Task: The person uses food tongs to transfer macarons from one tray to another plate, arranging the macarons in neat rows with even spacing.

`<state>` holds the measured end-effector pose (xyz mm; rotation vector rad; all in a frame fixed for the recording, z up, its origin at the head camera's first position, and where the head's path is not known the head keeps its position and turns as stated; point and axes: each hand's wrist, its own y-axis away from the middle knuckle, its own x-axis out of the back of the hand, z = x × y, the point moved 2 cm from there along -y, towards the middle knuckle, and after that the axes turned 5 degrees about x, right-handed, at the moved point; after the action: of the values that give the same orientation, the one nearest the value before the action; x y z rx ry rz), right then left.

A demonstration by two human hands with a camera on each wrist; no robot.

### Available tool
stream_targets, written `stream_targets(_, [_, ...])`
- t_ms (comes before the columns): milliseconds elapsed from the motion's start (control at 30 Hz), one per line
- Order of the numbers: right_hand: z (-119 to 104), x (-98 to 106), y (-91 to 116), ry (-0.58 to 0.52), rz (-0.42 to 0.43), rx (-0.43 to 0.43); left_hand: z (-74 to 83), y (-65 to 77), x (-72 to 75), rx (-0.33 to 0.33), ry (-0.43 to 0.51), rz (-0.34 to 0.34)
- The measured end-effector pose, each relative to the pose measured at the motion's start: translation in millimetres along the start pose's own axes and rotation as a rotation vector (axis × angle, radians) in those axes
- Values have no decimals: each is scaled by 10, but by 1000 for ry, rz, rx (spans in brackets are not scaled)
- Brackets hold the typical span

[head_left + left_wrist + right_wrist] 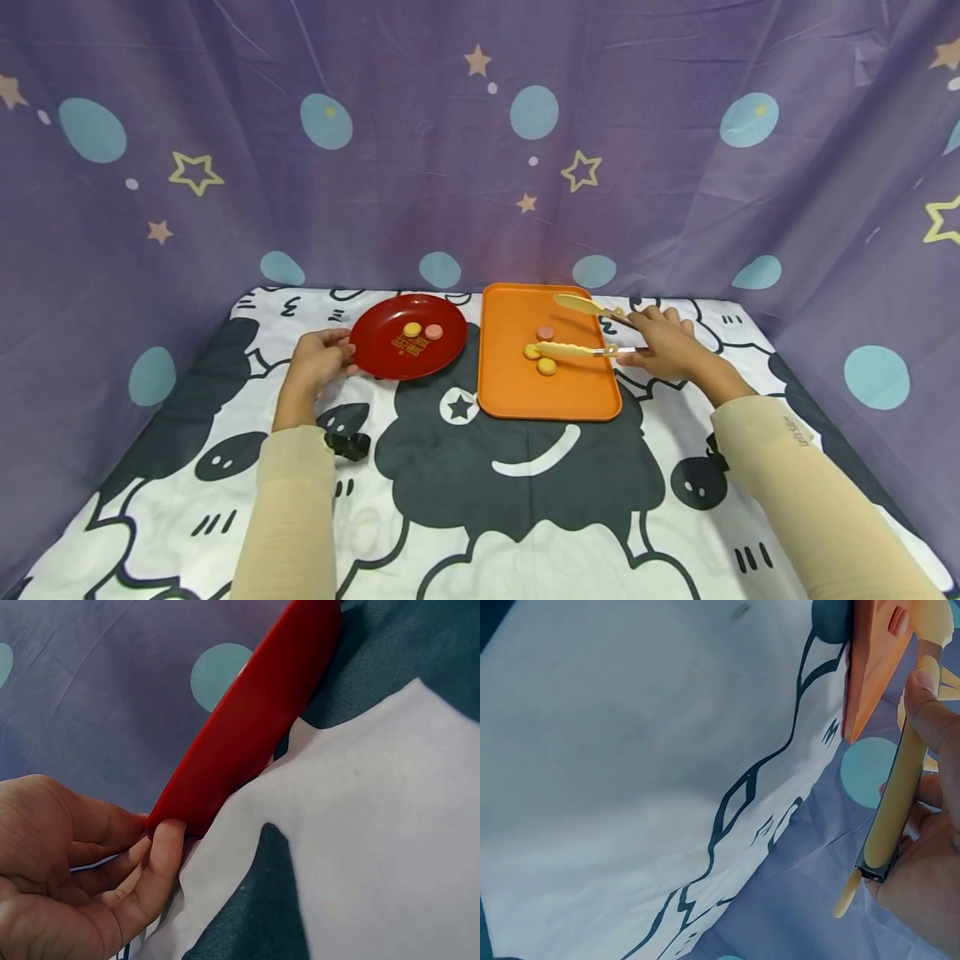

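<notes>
My left hand (318, 360) pinches the left rim of a round red plate (382, 358), thumb and fingers at its edge in the left wrist view. On the plate lie a yellow macaron (412, 330) and a pink macaron (433, 332). In my right hand (666, 343) is a pair of tongs (573, 351) with pale yellow tips, its two arms spread apart over the orange tray (510, 392). One tip overlaps the yellow macarons in the head view. The tray holds a pink macaron (545, 334) and two yellow ones, the nearer yellow macaron (547, 367) fully showing.
A white cloth (585, 558) with black sheep drawings covers the table. Behind it hangs a purple curtain (420, 192) with stars and blue ovals. The plate stands left of the tray, a narrow strip of cloth between them.
</notes>
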<state>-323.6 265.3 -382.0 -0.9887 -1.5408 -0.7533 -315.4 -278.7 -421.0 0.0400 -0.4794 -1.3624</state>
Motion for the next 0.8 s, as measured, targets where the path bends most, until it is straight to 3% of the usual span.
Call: stream_targets(800, [119,-100,-51,51,26,21,-7,4,-3,-6,8,-4])
